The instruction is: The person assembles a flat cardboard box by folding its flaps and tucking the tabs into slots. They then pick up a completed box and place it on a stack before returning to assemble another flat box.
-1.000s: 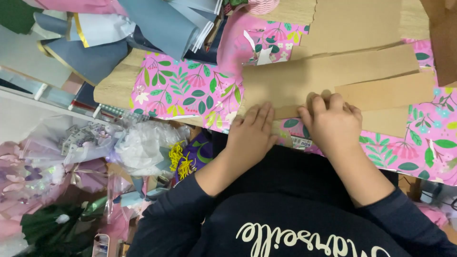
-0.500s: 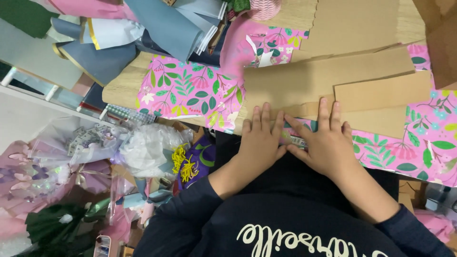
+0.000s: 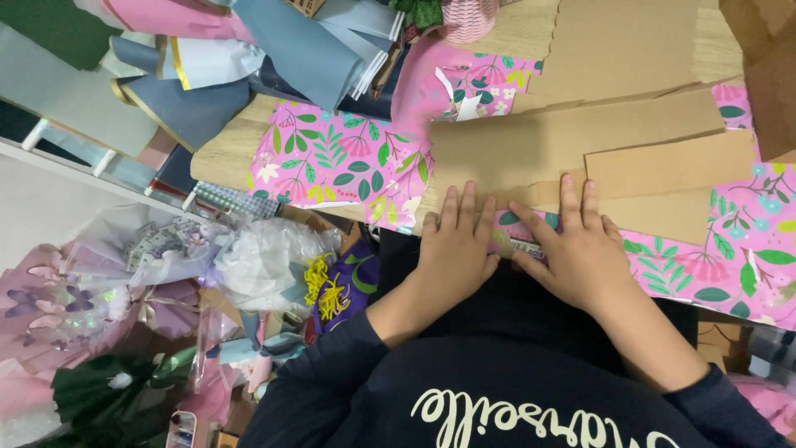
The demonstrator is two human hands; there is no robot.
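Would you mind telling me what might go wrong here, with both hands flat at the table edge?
1. The left hand and right hand press the pink floral paper right at the wooden table edge; it may crease or slip off.
2. The loose brown paper strips overlap unpinned and could shift.
3. The stacked blue-grey sheets lean nearby and may slide onto the work.

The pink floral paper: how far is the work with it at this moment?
Done: brown paper strips lie across the pink floral paper. In hand: left hand and right hand press flat on its near edge at the table edge. Left: the paper is mostly spread flat, wrapped around nothing.
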